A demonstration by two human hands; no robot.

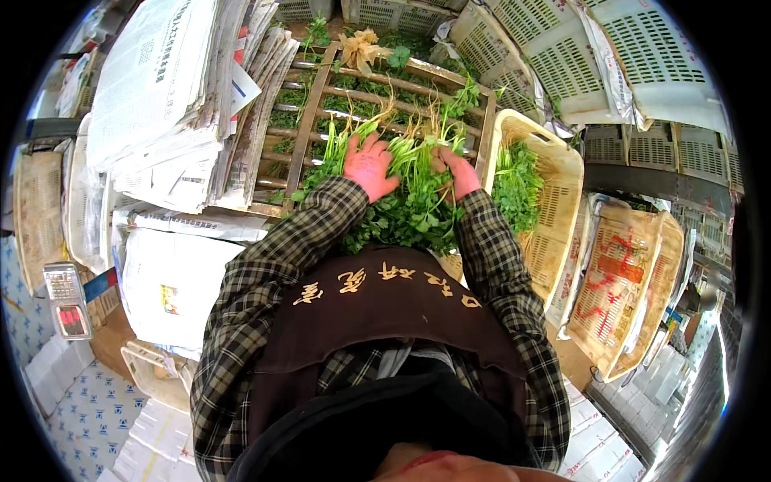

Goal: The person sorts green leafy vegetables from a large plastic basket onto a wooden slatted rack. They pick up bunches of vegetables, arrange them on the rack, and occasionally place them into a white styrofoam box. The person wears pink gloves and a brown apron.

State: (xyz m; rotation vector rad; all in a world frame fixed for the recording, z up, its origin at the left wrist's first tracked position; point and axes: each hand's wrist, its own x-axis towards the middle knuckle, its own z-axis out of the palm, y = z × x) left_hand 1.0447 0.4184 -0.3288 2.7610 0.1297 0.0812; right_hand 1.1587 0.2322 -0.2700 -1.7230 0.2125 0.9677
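Observation:
A loose pile of leafy green herbs [403, 214], coriander or a similar plant, lies in front of me with its pale stems and thin roots pointing away. My left hand [370, 169] rests palm down on the stems, its fingers and thumb spread. On the other side of the pile, my right hand [461, 173] curls its fingers around some stems; its fingertips are partly hidden by greenery. Under the roots is a slatted metal rack [307, 129], with more greens visible below the bars.
Thick stacks of newspaper [156, 90] stand at the left, near a scale with a lit display [72, 321]. A cream plastic crate [554, 229] at the right holds more bunched herbs [517, 187]. Perforated crates [572, 54] line the back right. A tan crate [620, 289] bears red writing.

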